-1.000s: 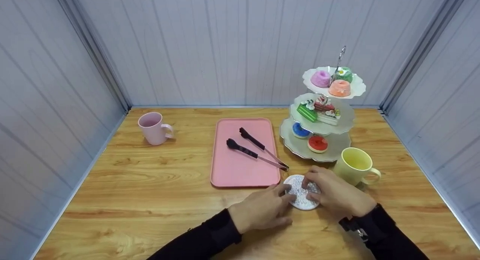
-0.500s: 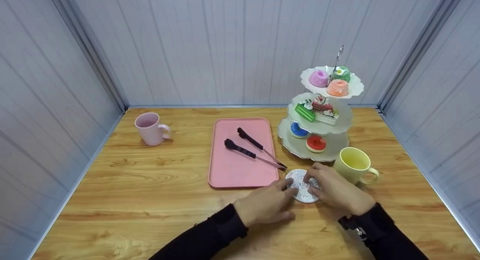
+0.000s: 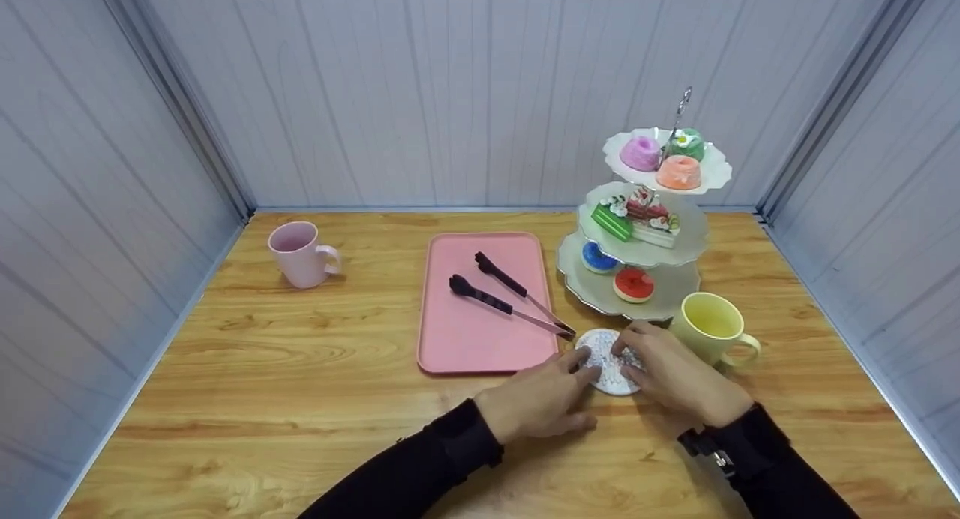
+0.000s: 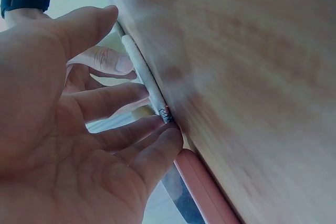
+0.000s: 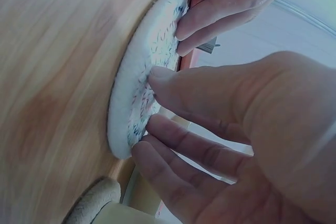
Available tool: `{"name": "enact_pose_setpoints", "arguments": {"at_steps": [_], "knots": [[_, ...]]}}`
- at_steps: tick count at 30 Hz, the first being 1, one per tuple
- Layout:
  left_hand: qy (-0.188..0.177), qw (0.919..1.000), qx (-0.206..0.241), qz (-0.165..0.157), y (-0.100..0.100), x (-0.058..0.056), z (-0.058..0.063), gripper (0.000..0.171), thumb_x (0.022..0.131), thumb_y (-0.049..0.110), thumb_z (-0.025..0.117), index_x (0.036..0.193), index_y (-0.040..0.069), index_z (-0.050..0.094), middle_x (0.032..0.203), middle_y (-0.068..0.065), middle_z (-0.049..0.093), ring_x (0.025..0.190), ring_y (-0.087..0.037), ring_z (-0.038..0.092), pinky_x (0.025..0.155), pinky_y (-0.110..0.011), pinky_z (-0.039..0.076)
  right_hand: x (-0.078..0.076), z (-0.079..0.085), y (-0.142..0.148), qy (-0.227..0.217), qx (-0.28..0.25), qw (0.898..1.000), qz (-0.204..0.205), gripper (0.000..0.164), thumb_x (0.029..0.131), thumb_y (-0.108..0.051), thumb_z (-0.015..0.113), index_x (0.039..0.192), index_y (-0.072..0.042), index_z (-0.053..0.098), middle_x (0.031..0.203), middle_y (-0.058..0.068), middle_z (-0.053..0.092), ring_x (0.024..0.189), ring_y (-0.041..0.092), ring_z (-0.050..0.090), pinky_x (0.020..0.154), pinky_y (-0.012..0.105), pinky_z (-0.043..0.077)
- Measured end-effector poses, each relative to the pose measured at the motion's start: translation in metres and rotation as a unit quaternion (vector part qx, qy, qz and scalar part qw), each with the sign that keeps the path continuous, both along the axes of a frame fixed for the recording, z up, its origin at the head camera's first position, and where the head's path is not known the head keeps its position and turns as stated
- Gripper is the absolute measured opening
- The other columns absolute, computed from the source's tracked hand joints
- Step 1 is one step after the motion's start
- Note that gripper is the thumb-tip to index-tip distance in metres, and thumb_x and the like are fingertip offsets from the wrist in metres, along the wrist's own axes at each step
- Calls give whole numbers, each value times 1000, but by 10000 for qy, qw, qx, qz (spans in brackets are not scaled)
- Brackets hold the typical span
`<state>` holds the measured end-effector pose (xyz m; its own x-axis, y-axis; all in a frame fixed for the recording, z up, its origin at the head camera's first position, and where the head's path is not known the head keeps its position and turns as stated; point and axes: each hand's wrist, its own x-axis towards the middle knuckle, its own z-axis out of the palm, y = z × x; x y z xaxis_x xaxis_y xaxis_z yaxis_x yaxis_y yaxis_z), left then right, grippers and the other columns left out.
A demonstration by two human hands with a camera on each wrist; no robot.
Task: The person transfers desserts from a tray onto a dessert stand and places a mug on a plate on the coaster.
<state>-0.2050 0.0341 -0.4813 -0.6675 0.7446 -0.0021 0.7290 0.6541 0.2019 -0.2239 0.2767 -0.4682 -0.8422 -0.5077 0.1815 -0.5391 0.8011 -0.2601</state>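
A round white coaster (image 3: 609, 363) with a speckled woven top lies flat on the wooden table, right of the pink tray's near corner. Fingertips of my left hand (image 3: 541, 399) touch its left side; in the left wrist view, the fingers (image 4: 113, 100) reach its edge with the thumb held apart. My right hand (image 3: 679, 369) rests its fingertips and thumb on the coaster's top from the right. The right wrist view shows the right thumb (image 5: 168, 80) pressing the woven face, with fingers around the far rim. Part of the coaster is hidden under the hands.
A yellow mug (image 3: 709, 328) stands just beyond my right hand, on a second coaster (image 5: 97, 198). Black-handled tongs (image 3: 510, 305) lie across the pink tray (image 3: 487, 346). A three-tier stand (image 3: 652, 305) holds toy cakes behind; a pink mug (image 3: 300, 256) stands far left.
The coaster has slid away from me and slightly right, towards the tiered stand. Both hands stay at it, the left moving along most visibly. Mugs, tray and tongs stay where they were.
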Motion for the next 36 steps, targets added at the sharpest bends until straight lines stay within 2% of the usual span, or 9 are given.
{"name": "enact_pose_setpoints", "arguments": {"at_steps": [7, 15, 19, 22, 30, 36], "knots": [[3, 10000, 27, -96, -1, 0, 0, 72, 101, 54, 68, 159, 15, 50, 170, -18, 39, 153, -30, 48, 122, -39, 44, 2, -2, 1, 90, -29, 10000, 21, 22, 87, -2, 82, 106, -9, 74, 110, 6, 69, 104, 24, 70, 94, 47, 59], [-33, 9987, 392, -335, -8, -2, 2, 62, 102, 48, 70, 151, 13, 59, 163, -19, 50, 154, -25, 47, 122, -36, 45, 1, -1, 0, 205, -3, 9997, 100, 20, 86, -2, 81, 104, -9, 75, 107, 6, 69, 100, 21, 68, 90, 44, 58], [-74, 9971, 598, -462, -13, -1, 5, 58, 102, 47, 70, 149, 14, 61, 160, -18, 53, 149, -25, 54, 120, -36, 47, 1, -1, 0, 223, 13, 9997, 119, 20, 86, -2, 81, 104, -8, 75, 107, 6, 69, 100, 20, 68, 90, 44, 58], [-138, 9963, 690, -493, -20, 1, 6, 56, 102, 47, 69, 149, 17, 61, 159, -15, 54, 141, -25, 61, 115, -36, 51, 1, -2, 0, 271, 9, 9995, 157, 21, 85, -3, 82, 104, -8, 75, 107, 6, 69, 100, 21, 68, 89, 44, 58], [-454, 9926, 1037, -442, -43, -1, 10, 52, 104, 42, 69, 149, 19, 62, 157, -9, 56, 136, -19, 63, 112, -32, 53, 0, -3, 0, 378, -22, 9991, 170, 21, 85, -5, 84, 104, -7, 75, 106, 6, 70, 98, 20, 67, 87, 43, 58], [-213, 9925, 1141, -381, -58, -2, 16, 48, 104, 38, 68, 147, 16, 63, 151, -7, 61, 137, -18, 62, 116, -32, 50, -1, 0, -1, 364, -51, 9993, 103, 20, 88, -7, 82, 107, -7, 75, 108, 6, 69, 102, 20, 67, 91, 44, 57]]}}
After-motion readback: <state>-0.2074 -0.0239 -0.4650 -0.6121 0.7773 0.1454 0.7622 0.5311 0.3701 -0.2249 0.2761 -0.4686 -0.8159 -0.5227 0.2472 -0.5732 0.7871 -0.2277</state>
